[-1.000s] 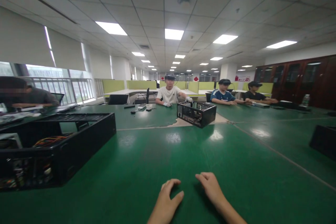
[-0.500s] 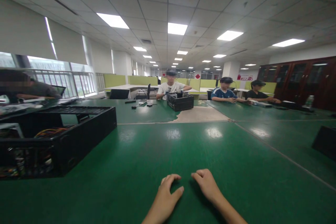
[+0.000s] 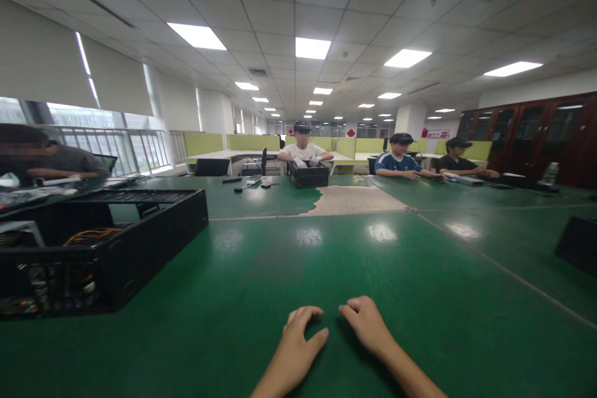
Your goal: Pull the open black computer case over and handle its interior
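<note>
Two bare hands rest on a green table

The left hand point(image 3: 298, 348) and right hand point(image 3: 366, 323) lie loosely curled, holding nothing, just beside each other on the green table point(image 3: 420, 273). At ten o'clock sits an open black computer case point(image 3: 107, 249); farther, at twelve, a person point(image 3: 303, 149) touches a small case point(image 3: 308, 175).

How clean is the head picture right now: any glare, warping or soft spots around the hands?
Head view: ceiling lights glare off the green table; wide-angle warping bends the edges; left hand and right hand sharp, resting empty; the open computer case is dim.
</note>
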Tool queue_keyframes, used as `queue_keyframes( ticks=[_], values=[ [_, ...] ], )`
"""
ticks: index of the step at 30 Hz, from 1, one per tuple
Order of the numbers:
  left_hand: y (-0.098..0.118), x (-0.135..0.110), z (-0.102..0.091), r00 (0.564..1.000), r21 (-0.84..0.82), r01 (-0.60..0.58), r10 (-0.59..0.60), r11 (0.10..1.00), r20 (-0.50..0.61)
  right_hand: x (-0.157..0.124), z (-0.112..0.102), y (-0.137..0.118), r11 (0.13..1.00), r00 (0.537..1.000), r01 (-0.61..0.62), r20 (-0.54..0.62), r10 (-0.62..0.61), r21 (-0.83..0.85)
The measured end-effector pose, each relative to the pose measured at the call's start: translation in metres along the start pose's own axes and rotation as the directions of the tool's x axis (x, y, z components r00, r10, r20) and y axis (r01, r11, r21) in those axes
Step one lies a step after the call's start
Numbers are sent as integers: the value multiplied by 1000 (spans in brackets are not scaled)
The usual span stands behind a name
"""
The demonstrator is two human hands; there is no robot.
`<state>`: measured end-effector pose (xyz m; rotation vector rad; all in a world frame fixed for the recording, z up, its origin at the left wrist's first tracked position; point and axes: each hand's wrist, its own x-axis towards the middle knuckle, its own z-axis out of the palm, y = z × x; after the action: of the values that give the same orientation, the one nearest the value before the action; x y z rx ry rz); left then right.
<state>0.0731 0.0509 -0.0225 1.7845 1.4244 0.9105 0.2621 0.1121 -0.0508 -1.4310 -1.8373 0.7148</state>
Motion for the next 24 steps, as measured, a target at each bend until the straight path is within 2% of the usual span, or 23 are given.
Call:
queue_keyframes(
  ticks=[13, 24],
  values=[
    [2, 2, 1, 1000, 47, -12, 11, 999, 13, -5, -3, -10, 981, 999, 6, 34, 1, -194],
    [2, 1, 1, 1000, 59, -6, 5, 998, 18, -9, -5, -18, 968, 1000, 5, 26, 1, -253]
  ],
)
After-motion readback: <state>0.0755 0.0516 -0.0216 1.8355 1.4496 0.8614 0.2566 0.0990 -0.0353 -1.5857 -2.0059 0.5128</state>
